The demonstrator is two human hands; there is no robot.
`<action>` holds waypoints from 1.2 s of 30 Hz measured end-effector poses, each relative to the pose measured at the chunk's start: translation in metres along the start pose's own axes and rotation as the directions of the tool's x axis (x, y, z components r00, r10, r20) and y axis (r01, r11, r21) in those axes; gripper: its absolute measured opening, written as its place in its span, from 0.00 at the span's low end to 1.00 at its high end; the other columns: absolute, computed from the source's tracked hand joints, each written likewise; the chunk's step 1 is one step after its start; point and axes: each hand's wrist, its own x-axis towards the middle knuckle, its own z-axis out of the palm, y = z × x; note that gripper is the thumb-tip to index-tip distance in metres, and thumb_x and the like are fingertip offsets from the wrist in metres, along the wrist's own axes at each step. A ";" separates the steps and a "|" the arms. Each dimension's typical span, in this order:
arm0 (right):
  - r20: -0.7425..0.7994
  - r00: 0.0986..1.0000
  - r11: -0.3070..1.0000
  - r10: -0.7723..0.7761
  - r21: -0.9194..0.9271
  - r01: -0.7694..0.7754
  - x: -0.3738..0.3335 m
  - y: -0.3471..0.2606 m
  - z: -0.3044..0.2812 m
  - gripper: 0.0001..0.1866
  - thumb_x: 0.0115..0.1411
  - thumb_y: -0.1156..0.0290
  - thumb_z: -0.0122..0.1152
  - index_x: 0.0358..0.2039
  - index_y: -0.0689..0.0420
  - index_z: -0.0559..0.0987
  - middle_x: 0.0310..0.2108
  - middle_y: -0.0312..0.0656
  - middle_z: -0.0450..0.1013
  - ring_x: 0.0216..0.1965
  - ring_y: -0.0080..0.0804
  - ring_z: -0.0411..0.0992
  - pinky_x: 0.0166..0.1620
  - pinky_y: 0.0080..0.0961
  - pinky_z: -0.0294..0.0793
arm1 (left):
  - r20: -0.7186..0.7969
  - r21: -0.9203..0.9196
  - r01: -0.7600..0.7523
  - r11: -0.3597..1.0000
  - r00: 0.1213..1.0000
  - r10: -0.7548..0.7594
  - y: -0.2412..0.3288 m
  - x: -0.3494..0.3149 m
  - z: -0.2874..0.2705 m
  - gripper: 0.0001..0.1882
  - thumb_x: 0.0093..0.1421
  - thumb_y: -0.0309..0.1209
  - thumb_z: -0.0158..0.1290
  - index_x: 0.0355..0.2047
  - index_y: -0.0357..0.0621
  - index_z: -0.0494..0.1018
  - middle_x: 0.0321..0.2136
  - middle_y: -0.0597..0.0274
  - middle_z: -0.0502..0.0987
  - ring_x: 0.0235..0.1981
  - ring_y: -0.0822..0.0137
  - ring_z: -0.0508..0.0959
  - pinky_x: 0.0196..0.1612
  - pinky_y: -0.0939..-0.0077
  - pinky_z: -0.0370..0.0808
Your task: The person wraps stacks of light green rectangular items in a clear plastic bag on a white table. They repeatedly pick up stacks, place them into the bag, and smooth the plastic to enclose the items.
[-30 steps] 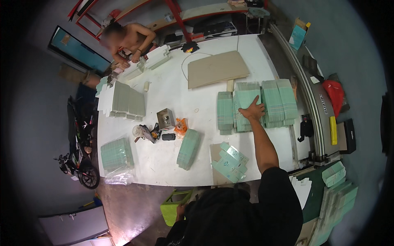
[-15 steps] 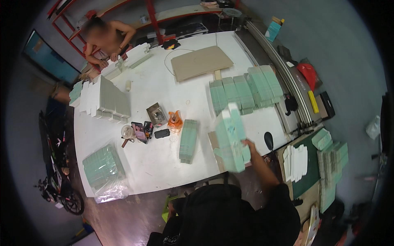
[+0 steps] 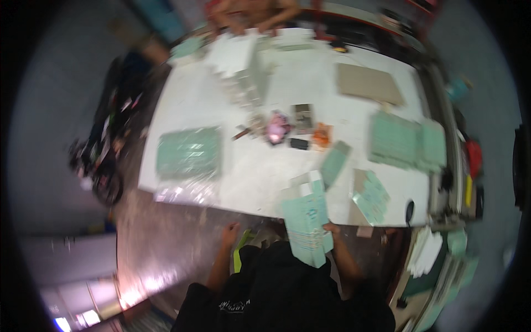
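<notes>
Two bare hands showed just off the near edge of the white table (image 3: 254,177), placed here by a clock laid over its middle. The right hand (image 3: 331,227), at 5 o'clock, was closed on the right edge of a green printed carton (image 3: 304,224), pinching it between thumb and fingers. The carton hung tilted at 6 o'clock, in front of the black shirt (image 3: 276,288), its upper part overlapping the table edge in the view; one layer or several, blur left unclear. The left hand (image 3: 231,229), at 7 o'clock, held nothing visible near the lime-green stool (image 3: 239,255); whether its fingers were spread or curled could not be told.

A narrow green carton bundle (image 3: 336,163) lay at 4 o'clock, with loose green cartons (image 3: 372,196) farther out. Green carton stacks (image 3: 394,139) stood at 3 o'clock, brown cardboard sheets (image 3: 369,83) at 2, a white-and-grey carton stack (image 3: 238,58) at 11, and a plastic-wrapped green pack (image 3: 188,154) between 8 and 9. A co-worker's hands (image 3: 238,27) were between 11 and 12.
</notes>
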 end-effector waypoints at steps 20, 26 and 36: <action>0.030 0.977 0.706 0.212 -0.696 -0.132 0.140 0.170 0.211 0.58 0.40 0.68 0.70 0.74 0.62 0.57 0.68 0.51 0.65 0.68 0.44 0.64 0.70 0.36 0.59 | 0.375 0.756 -0.583 0.299 0.759 0.532 0.070 0.182 -0.329 0.26 0.47 0.30 0.64 0.51 0.51 0.78 0.47 0.55 0.80 0.55 0.52 0.77 0.66 0.47 0.64; -0.102 0.951 0.428 0.294 -0.875 -0.226 0.176 0.266 0.267 0.58 0.44 0.65 0.78 0.74 0.62 0.58 0.68 0.54 0.62 0.67 0.44 0.63 0.68 0.38 0.62 | 0.389 0.514 -0.707 0.485 0.696 0.603 0.142 0.201 -0.344 0.19 0.47 0.27 0.60 0.43 0.45 0.81 0.35 0.45 0.83 0.40 0.42 0.82 0.45 0.49 0.78; -0.212 0.970 0.019 -0.115 -0.977 -0.212 0.318 0.370 0.301 0.71 0.34 0.46 0.85 0.74 0.64 0.56 0.57 0.63 0.64 0.60 0.59 0.66 0.63 0.45 0.69 | 0.457 0.425 -0.790 0.442 0.609 0.649 0.175 0.180 -0.372 0.15 0.47 0.28 0.61 0.38 0.43 0.81 0.33 0.47 0.83 0.35 0.44 0.83 0.41 0.51 0.80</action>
